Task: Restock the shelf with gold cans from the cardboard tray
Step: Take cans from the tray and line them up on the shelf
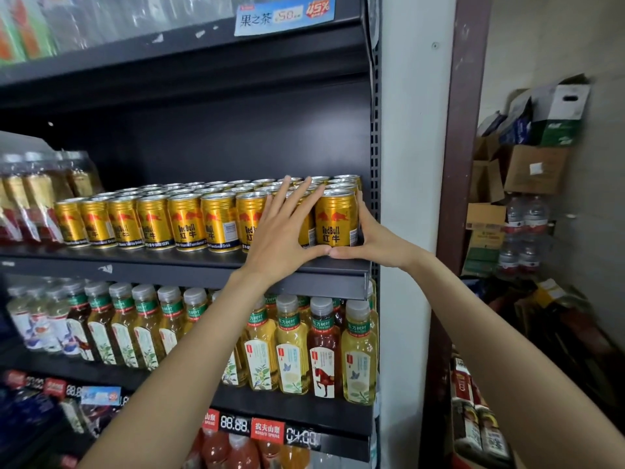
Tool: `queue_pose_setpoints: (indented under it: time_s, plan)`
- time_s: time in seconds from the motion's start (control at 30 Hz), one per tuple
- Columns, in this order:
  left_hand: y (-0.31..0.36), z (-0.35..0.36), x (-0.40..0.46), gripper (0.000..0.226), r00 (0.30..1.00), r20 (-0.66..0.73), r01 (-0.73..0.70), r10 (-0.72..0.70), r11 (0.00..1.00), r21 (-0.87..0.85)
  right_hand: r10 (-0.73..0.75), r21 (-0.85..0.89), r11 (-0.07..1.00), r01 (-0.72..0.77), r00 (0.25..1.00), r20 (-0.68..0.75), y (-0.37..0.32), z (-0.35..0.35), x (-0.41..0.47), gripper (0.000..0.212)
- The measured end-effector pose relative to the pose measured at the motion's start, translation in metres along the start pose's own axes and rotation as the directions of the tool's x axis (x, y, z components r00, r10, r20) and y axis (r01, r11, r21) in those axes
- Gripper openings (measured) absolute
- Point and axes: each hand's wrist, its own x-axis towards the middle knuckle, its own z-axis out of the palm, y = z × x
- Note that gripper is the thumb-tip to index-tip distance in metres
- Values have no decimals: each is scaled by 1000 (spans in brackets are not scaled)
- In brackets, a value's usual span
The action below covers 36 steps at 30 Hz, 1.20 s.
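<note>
Several gold cans (pixel 186 221) stand in rows on the dark shelf (pixel 189 262), filling it to its right end. My left hand (pixel 287 228) lies flat with straight fingers against the fronts of the cans just left of the end can. My right hand (pixel 372 238) cups the right side of the rightmost front can (pixel 336 220), fingers behind it, thumb along the shelf edge. Both thumbs meet below that can. No cardboard tray is in view.
Bottled teas (pixel 291 350) fill the shelf below, with price tags (pixel 267 428) under them. Wrapped bottle packs (pixel 33 194) sit left of the cans. A white pillar (pixel 412 164) borders the shelf on the right. Stacked cardboard boxes (pixel 534 170) and water bottles (pixel 524 231) stand far right.
</note>
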Motion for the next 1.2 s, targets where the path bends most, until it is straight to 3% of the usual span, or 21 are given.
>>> queue_pose_setpoints:
  time_s: [0.13, 0.2, 0.27, 0.37, 0.53, 0.73, 0.87, 1.0, 1.2]
  plan:
    - [-3, 1, 0, 94, 1000, -2, -29, 29, 999, 46, -10, 33, 999, 11, 999, -34, -6, 3, -7, 130]
    - [-6, -2, -2, 95, 999, 5, -41, 41, 997, 69, 23, 52, 998, -19, 998, -60, -12, -1, -15, 107]
    - [-13, -4, -6, 97, 1000, 2, -30, 30, 995, 93, -3, 22, 1000, 7, 981, -194, -23, -4, -27, 80]
    - [-26, -8, -12, 96, 1000, 9, -13, 12, 991, 133, -35, -126, 992, -18, 913, -407, -29, 4, -31, 87]
    - [-31, -8, -12, 95, 999, 37, -9, 5, 991, 132, -95, -280, 959, -50, 872, -481, -25, 18, -21, 82]
    - [-34, -7, -12, 96, 999, 34, -17, 13, 992, 125, -51, -236, 969, -66, 887, -459, -19, 16, -20, 83]
    - [-33, -7, -13, 95, 999, 33, -10, 6, 991, 135, -57, -110, 994, 10, 902, -429, -17, 19, -21, 103]
    - [-32, -8, -13, 95, 999, 35, -12, 8, 993, 118, -28, 50, 998, 41, 970, -241, -21, 23, -19, 117]
    - [-31, -5, -13, 84, 1000, -3, 1, -1, 997, 73, 25, 50, 999, -18, 989, -143, -24, 19, -21, 111]
